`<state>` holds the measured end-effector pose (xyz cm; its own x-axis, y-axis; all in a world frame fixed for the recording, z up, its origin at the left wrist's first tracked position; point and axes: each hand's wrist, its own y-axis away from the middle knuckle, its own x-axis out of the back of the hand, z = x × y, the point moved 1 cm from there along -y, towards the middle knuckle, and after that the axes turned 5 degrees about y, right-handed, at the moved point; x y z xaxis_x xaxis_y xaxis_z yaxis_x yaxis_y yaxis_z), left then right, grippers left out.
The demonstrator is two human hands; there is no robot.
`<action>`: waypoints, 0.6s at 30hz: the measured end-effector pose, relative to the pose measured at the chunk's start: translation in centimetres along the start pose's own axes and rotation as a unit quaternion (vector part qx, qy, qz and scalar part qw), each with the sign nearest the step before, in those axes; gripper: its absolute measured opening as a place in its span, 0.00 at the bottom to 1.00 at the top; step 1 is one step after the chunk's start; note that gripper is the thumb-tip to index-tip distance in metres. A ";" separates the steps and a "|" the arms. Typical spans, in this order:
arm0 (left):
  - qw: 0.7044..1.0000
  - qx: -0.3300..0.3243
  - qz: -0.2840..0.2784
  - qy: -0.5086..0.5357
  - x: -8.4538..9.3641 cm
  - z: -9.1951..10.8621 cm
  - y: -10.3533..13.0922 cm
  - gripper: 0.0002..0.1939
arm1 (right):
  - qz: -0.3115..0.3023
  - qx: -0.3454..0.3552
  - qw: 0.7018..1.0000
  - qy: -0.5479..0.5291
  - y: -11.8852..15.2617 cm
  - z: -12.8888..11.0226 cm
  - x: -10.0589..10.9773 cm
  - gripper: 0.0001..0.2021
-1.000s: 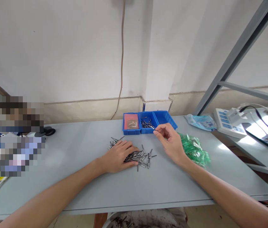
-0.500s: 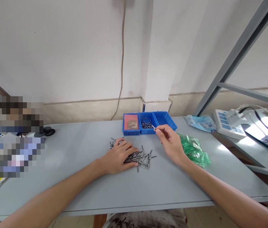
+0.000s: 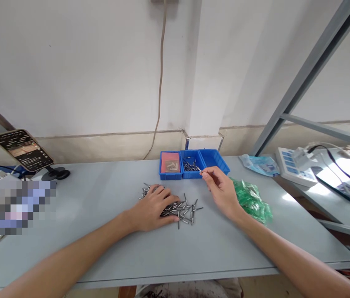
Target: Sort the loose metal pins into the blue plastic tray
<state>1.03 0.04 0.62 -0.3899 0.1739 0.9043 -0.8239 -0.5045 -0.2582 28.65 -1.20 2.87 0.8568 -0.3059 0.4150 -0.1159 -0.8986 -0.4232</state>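
A pile of small metal pins, which look like blind rivets [image 3: 185, 212], lies on the table. My left hand [image 3: 154, 209] rests palm down over this pile, its fingers spread, and covers much of it. With fingertips pinched together, my right hand [image 3: 220, 188] holds one slim rivet [image 3: 200, 169] at the front right of the middle blue bin [image 3: 190, 175]. More of these rivets lie inside that bin. To its left, another blue bin [image 3: 170, 176] contains a red sheet and a clear bag of small parts. The right-hand blue bin [image 3: 214, 156] adjoins it.
A crumpled green plastic bag [image 3: 252, 200] lies beside my right wrist. Behind it are a light blue packet [image 3: 260, 164] and a white power strip [image 3: 296, 167]. At the left, a phone [image 3: 22, 150] stands on a black holder. A metal frame [image 3: 311, 70] rises at the right.
The view has shifted slightly. Both hands keep nearly the same places, the left over the pile and the right pinching a rivet at the middle bin's edge.
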 end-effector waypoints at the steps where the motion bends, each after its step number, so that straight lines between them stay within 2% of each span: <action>1: 1.000 -0.001 0.000 0.001 0.0 0.0 0.0 0.26 | 0.000 0.001 1.000 -0.001 0.0 0.0 0.0 0.14; 18: 1.000 -0.001 -0.002 0.012 0.4 0.3 -0.1 0.25 | -0.016 -0.002 1.000 -0.024 0.0 0.2 -0.1 0.14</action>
<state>1.08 -0.15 1.09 -0.3967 0.1953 0.8969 -0.8263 -0.5015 -0.2563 28.66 -1.11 2.67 0.8829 -0.2613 0.3901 -0.0889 -0.9088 -0.4076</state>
